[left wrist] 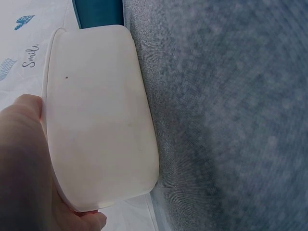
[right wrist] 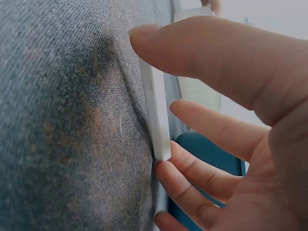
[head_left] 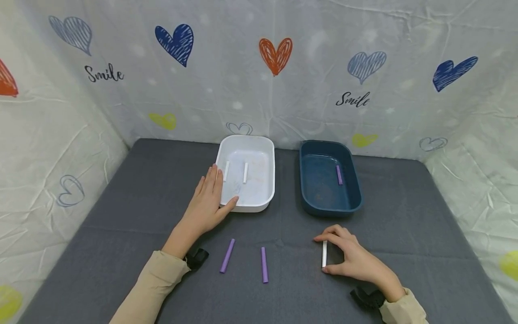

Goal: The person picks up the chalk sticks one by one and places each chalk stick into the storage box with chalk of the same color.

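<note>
Thumb and fingertips of my right hand [head_left: 354, 258] pinch a white stick of chalk [head_left: 324, 255] by its two ends, low over the cloth. In the right wrist view the chalk [right wrist: 156, 110] spans from thumb to fingertip. My left hand [head_left: 205, 204] rests on the left side and near corner of a white tray [head_left: 259, 191], fingers straight along its rim. Two white chalks [head_left: 245, 173] lie in that tray. A dark blue tray [head_left: 319, 191] beside it holds one purple chalk [head_left: 339, 175]. Between my hands lie two purple chalks, one tilted [head_left: 227, 256] and one nearly straight [head_left: 265, 265].
Dark grey cloth [head_left: 170, 180] covers the table. A pale curtain [head_left: 315, 108] printed with hearts hangs right behind both trays and along the sides. Black straps [head_left: 197, 259] sit around both wrists.
</note>
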`<state>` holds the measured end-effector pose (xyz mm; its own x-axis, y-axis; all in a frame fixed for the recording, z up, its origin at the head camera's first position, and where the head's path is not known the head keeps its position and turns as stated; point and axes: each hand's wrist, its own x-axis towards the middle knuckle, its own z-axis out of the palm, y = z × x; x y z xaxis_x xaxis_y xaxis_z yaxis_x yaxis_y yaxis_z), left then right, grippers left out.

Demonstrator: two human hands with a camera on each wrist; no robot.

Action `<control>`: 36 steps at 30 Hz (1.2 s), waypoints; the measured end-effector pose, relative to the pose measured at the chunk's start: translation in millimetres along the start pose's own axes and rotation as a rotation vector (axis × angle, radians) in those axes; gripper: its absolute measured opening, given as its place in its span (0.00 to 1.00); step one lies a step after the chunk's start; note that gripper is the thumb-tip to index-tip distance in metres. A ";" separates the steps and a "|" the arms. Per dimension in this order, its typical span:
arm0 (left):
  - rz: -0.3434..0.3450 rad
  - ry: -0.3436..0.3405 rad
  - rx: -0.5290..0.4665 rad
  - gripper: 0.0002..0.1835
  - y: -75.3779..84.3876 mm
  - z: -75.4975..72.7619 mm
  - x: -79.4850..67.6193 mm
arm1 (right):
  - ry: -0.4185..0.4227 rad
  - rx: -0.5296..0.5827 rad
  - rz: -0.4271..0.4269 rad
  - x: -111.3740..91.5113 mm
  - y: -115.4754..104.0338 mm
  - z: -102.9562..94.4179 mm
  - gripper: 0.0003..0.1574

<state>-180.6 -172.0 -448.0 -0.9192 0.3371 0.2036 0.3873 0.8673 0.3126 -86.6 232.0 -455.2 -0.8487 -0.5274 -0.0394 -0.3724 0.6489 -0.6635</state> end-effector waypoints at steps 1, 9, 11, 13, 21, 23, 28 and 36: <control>0.001 0.002 -0.004 0.49 0.1 -0.1 0.1 | 0.001 0.000 0.000 0.6 -0.4 0.1 0.39; 0.004 0.008 -0.006 0.49 1.3 -0.7 0.2 | -0.003 0.006 -0.028 6.3 -2.1 1.2 0.37; 0.006 0.008 -0.006 0.49 1.8 -1.2 0.2 | -0.004 0.010 -0.034 7.3 -2.6 1.4 0.37; 0.009 0.009 -0.004 0.49 2.2 -1.4 0.3 | -0.003 0.014 -0.034 7.9 -3.0 1.4 0.37; 0.003 -0.003 0.005 0.48 0.6 -0.9 0.3 | 0.002 0.034 -0.047 11.1 -7.9 2.4 0.37; 0.007 0.000 0.008 0.48 0.1 -0.2 0.4 | 0.004 0.033 -0.051 12.2 -10.4 2.4 0.37; 0.009 0.006 0.007 0.48 0.3 -0.6 0.3 | 0.004 0.035 -0.062 16.2 -17.4 2.2 0.37; 0.005 0.001 0.004 0.48 0.9 -0.4 0.5 | 0.012 0.023 -0.136 24.2 -26.6 0.7 0.36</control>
<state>-180.7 -171.2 -447.2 -0.9172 0.3408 0.2065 0.3915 0.8672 0.3077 -97.0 201.7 -439.0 -0.7954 -0.6030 0.0606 -0.4755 0.5590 -0.6793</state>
